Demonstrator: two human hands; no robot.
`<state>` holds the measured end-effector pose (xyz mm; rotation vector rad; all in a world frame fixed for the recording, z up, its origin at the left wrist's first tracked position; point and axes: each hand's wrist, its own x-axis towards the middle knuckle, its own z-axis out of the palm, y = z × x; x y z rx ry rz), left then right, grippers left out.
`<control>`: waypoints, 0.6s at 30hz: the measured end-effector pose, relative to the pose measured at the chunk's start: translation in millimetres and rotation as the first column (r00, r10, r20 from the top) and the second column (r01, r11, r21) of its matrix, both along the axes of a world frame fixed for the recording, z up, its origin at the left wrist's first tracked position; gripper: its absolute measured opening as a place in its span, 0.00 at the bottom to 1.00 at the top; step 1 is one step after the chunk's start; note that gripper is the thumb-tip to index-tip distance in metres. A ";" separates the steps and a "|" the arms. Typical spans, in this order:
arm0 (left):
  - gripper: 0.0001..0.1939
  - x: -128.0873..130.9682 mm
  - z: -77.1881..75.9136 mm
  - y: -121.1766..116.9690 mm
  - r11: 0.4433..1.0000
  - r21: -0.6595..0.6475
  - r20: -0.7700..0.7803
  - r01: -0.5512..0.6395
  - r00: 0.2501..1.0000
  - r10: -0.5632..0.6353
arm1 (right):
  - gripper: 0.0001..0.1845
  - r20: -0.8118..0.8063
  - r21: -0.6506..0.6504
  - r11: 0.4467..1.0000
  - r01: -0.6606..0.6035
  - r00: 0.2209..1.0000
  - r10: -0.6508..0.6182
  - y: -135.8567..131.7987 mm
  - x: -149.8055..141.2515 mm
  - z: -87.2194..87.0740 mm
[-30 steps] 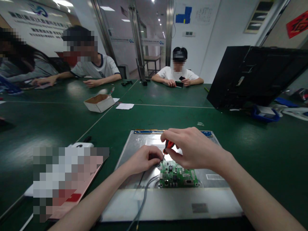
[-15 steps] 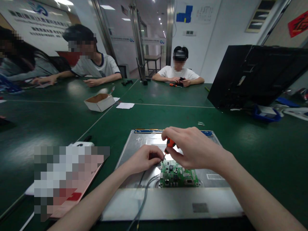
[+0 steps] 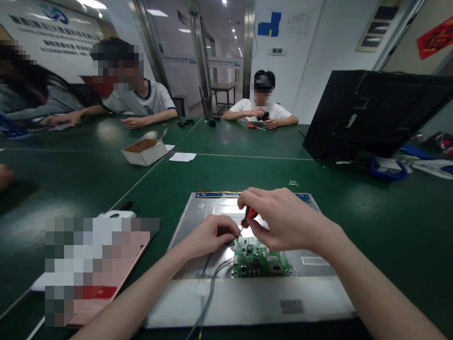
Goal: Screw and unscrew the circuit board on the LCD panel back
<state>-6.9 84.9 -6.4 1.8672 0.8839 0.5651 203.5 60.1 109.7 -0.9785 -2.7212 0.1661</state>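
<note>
A red and black screwdriver is gripped by its handle in my right hand. Its thin shaft slants down to the upper left corner of a green circuit board. At that same corner, the fingers of my left hand pinch together beside the screwdriver tip; what lies between them is hidden. The board sits on the back of a silver display panel, lying flat on the table. Grey cables run from the board's left side over the panel's near edge.
On the left lies a pink, partly blurred flat item. An open white box and paper are farther back. A black monitor and blue tray stand right. Co-workers sit across the green table.
My hands stay at the board's corner; the screwdriver handle's visible angle shifts slightly. The co-worker opposite has laid down an orange screwdriver. Another person's hand shows at the left edge.
</note>
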 end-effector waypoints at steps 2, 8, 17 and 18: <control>0.08 -0.4 -1.0 0.2 1.000 0.008 -0.002 -0.003 1.000 0.003 | 0.10 0.000 0.008 1.000 0.019 1.000 -0.019 0.7 -0.7 -0.7; 0.07 -2.1 -5.4 0.9 1.000 -0.001 -0.023 -0.004 1.000 0.004 | 0.09 0.025 0.046 0.997 0.069 0.997 -0.071 2.9 -3.2 -3.0; 0.08 -0.7 -0.8 0.4 1.000 0.003 -0.044 0.012 0.999 -0.012 | 0.11 -0.014 -0.012 1.000 0.002 1.000 -0.003 -0.2 -0.6 0.0; 0.08 -0.9 -1.1 0.4 1.000 0.003 -0.055 0.010 0.998 -0.010 | 0.11 -0.015 -0.001 1.000 0.013 1.000 -0.013 0.3 -0.8 -0.7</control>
